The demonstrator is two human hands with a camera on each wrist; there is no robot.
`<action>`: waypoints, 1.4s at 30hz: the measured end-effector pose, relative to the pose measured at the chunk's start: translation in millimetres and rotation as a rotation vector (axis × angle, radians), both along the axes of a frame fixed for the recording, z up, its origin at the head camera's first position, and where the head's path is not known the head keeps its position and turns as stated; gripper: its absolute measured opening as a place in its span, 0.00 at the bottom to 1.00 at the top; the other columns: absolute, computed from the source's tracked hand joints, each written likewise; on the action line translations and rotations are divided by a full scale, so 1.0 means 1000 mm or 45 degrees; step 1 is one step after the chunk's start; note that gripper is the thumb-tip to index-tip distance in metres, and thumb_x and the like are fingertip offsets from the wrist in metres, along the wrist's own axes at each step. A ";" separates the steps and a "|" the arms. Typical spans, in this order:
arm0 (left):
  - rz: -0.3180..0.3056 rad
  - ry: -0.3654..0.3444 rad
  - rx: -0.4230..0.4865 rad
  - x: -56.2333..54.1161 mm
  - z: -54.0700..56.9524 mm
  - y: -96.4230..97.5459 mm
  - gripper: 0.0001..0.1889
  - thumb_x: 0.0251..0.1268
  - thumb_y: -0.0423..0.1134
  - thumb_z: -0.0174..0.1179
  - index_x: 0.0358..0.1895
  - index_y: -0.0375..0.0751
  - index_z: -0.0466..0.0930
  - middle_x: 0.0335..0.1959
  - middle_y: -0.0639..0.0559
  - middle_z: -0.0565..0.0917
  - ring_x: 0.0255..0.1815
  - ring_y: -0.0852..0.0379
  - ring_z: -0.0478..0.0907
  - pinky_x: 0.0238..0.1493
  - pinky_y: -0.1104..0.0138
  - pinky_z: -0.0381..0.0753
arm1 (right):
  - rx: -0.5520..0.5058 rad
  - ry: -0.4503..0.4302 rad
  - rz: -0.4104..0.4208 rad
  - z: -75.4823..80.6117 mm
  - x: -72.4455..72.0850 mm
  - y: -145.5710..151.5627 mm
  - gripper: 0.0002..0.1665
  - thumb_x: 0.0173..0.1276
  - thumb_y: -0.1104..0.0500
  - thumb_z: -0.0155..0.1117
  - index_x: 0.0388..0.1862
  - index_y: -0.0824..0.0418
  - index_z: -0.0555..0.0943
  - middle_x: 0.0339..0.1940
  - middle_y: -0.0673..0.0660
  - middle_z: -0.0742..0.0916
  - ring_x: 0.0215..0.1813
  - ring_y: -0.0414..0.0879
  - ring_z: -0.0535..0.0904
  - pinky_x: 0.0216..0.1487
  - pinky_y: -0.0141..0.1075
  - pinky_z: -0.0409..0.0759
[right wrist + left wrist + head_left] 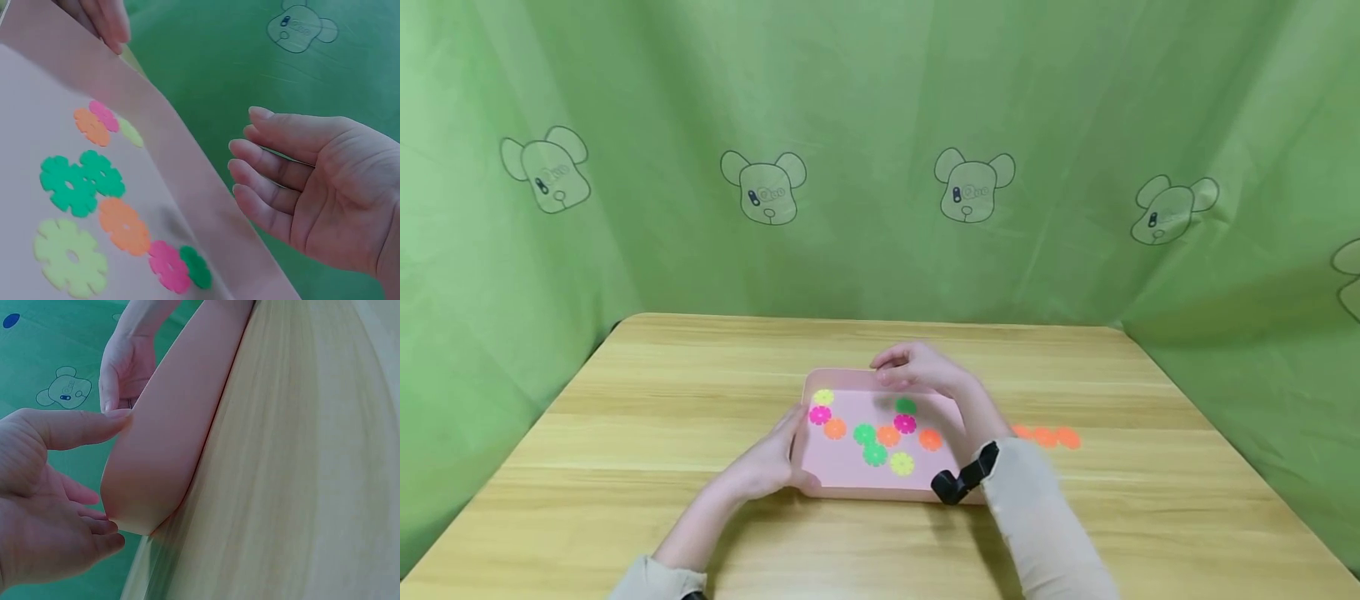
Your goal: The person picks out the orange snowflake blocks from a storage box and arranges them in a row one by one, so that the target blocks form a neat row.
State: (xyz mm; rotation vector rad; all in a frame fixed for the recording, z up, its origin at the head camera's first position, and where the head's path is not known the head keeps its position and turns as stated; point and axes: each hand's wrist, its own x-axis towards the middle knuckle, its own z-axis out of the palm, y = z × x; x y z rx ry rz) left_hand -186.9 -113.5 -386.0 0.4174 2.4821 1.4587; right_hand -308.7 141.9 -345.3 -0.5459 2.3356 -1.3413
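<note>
Monitoring remotely, I see left hand gripping pink tray between thumb and fingers, discs loose beyond those fingertips; right hand relaxed, empty, fingertips by far rim. Uneven left-hand pressure could skid tray, shuffling discs.

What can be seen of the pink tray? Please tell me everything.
The pink tray is shallow and rectangular, with rounded corners and raised walls that look like plastic. It lies flat on the wooden table, holding scattered notched discs in yellow, pink, orange and green. The left hand touches its left end. The right hand is near its far wall; whether they touch is unclear. The right forearm hides part of its right side.
</note>
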 end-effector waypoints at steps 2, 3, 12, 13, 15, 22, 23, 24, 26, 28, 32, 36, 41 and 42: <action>0.001 0.000 -0.003 0.000 0.000 0.000 0.56 0.37 0.31 0.71 0.71 0.27 0.44 0.73 0.34 0.45 0.73 0.40 0.41 0.69 0.48 0.42 | 0.014 -0.015 0.006 -0.003 -0.002 -0.005 0.21 0.61 0.60 0.64 0.53 0.66 0.78 0.46 0.58 0.83 0.42 0.45 0.79 0.44 0.39 0.79; 0.001 0.000 -0.003 0.000 0.000 0.000 0.56 0.37 0.31 0.71 0.71 0.27 0.44 0.73 0.34 0.45 0.72 0.40 0.41 0.69 0.47 0.42 | 0.020 -0.024 0.006 -0.004 -0.003 -0.007 0.20 0.61 0.61 0.64 0.52 0.66 0.78 0.45 0.57 0.84 0.41 0.45 0.79 0.43 0.39 0.79; -0.013 0.017 -0.010 0.000 0.001 -0.001 0.56 0.37 0.32 0.72 0.71 0.27 0.44 0.72 0.33 0.45 0.73 0.40 0.40 0.69 0.48 0.42 | 0.019 -0.121 0.068 -0.024 -0.009 -0.029 0.21 0.60 0.63 0.65 0.53 0.66 0.77 0.41 0.56 0.85 0.40 0.52 0.80 0.42 0.43 0.80; -0.015 0.014 -0.008 0.000 0.001 -0.001 0.56 0.37 0.32 0.72 0.71 0.27 0.44 0.72 0.33 0.45 0.73 0.40 0.40 0.69 0.48 0.42 | 0.015 -0.133 0.076 -0.026 -0.009 -0.031 0.21 0.60 0.63 0.65 0.53 0.67 0.77 0.40 0.56 0.85 0.39 0.52 0.80 0.42 0.42 0.80; -0.023 0.013 -0.009 -0.001 0.001 -0.001 0.56 0.37 0.33 0.72 0.71 0.27 0.43 0.72 0.33 0.44 0.73 0.40 0.40 0.69 0.48 0.42 | 0.021 -0.147 0.094 -0.031 -0.010 -0.035 0.21 0.59 0.64 0.65 0.52 0.67 0.78 0.39 0.56 0.85 0.36 0.49 0.80 0.40 0.39 0.80; -0.027 0.014 -0.032 -0.001 0.001 -0.001 0.56 0.38 0.34 0.72 0.71 0.28 0.44 0.73 0.33 0.44 0.72 0.40 0.41 0.69 0.47 0.43 | 0.179 -0.059 0.252 -0.040 -0.010 -0.048 0.15 0.60 0.63 0.65 0.47 0.64 0.81 0.36 0.51 0.85 0.36 0.41 0.77 0.37 0.30 0.74; -0.026 0.011 -0.031 -0.001 0.001 -0.001 0.56 0.38 0.34 0.72 0.71 0.28 0.43 0.73 0.34 0.44 0.72 0.40 0.41 0.69 0.47 0.43 | 0.206 -0.041 0.277 -0.040 -0.010 -0.049 0.15 0.59 0.63 0.66 0.46 0.63 0.81 0.36 0.50 0.85 0.37 0.40 0.77 0.39 0.30 0.74; -0.027 0.008 -0.026 -0.001 0.001 -0.002 0.56 0.38 0.33 0.72 0.71 0.28 0.43 0.73 0.34 0.44 0.72 0.40 0.41 0.69 0.47 0.43 | 0.223 -0.031 0.296 -0.040 -0.010 -0.051 0.14 0.59 0.63 0.66 0.46 0.63 0.82 0.36 0.50 0.85 0.38 0.40 0.77 0.41 0.30 0.74; -0.026 0.002 -0.013 -0.001 0.001 -0.002 0.56 0.38 0.33 0.72 0.71 0.28 0.43 0.73 0.34 0.44 0.72 0.40 0.41 0.68 0.47 0.43 | 0.250 -0.019 0.328 -0.040 -0.009 -0.054 0.13 0.59 0.64 0.66 0.44 0.63 0.82 0.36 0.50 0.85 0.39 0.40 0.78 0.45 0.30 0.73; -0.029 0.001 -0.006 -0.002 0.002 -0.002 0.56 0.38 0.33 0.72 0.71 0.28 0.43 0.73 0.33 0.44 0.72 0.40 0.41 0.68 0.47 0.43 | 0.267 -0.019 0.349 -0.040 -0.009 -0.056 0.12 0.58 0.65 0.66 0.43 0.63 0.82 0.34 0.49 0.84 0.38 0.40 0.77 0.46 0.30 0.73; -0.036 -0.003 -0.002 -0.002 0.002 -0.002 0.57 0.38 0.33 0.72 0.71 0.28 0.43 0.73 0.33 0.44 0.72 0.40 0.41 0.68 0.46 0.43 | 0.300 -0.023 0.360 -0.040 -0.007 -0.059 0.11 0.56 0.65 0.68 0.40 0.63 0.82 0.30 0.50 0.82 0.33 0.40 0.75 0.41 0.29 0.73; -0.037 -0.006 -0.004 -0.001 0.001 -0.002 0.57 0.38 0.33 0.72 0.71 0.28 0.43 0.72 0.33 0.44 0.72 0.39 0.41 0.68 0.45 0.43 | 0.337 -0.002 0.379 -0.040 -0.006 -0.062 0.11 0.54 0.66 0.70 0.38 0.61 0.82 0.28 0.49 0.80 0.33 0.40 0.72 0.39 0.28 0.71; -0.036 0.000 -0.008 -0.003 0.000 -0.003 0.56 0.38 0.33 0.72 0.71 0.28 0.43 0.73 0.34 0.44 0.72 0.40 0.42 0.68 0.46 0.44 | 0.395 0.022 0.413 -0.041 -0.004 -0.065 0.12 0.53 0.67 0.70 0.36 0.60 0.80 0.28 0.49 0.76 0.33 0.40 0.70 0.37 0.28 0.69; -0.037 0.000 -0.007 -0.003 0.000 -0.003 0.56 0.38 0.33 0.72 0.71 0.28 0.43 0.73 0.34 0.44 0.72 0.40 0.42 0.68 0.46 0.44 | 0.415 0.032 0.417 -0.041 -0.004 -0.066 0.12 0.53 0.67 0.70 0.36 0.59 0.80 0.27 0.49 0.75 0.33 0.40 0.69 0.37 0.28 0.68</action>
